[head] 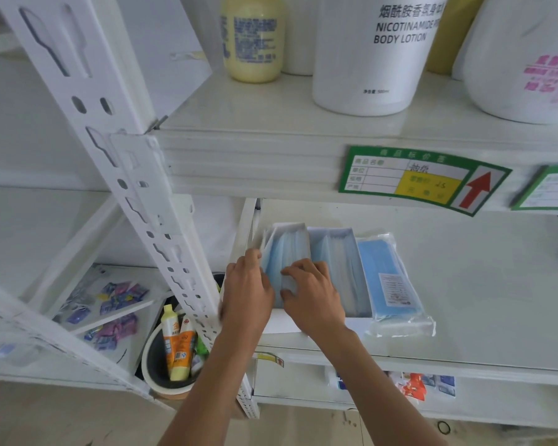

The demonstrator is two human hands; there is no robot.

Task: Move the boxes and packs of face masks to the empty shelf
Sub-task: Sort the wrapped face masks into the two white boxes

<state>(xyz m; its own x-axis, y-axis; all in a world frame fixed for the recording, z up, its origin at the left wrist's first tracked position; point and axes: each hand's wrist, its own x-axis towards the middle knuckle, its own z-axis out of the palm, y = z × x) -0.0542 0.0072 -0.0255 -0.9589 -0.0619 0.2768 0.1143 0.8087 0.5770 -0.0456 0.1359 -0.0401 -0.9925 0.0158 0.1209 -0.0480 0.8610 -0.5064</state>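
Two open white boxes of pale blue face masks lie side by side on the white middle shelf (484,284). The left box (284,243) is under both my hands. My left hand (247,292) grips its left side. My right hand (310,291) has curled fingers on the masks inside it. The second box (342,262) lies just to the right. A clear plastic pack of blue masks (390,281) lies next to that box, near the shelf's front edge.
The shelf above holds a yellow bottle (253,37) and large white lotion tubs (371,53), with green price labels (419,178) on its front. A white slotted upright (136,194) stands at the left. Below left are a bucket of tubes (174,346) and small sachets (116,300).
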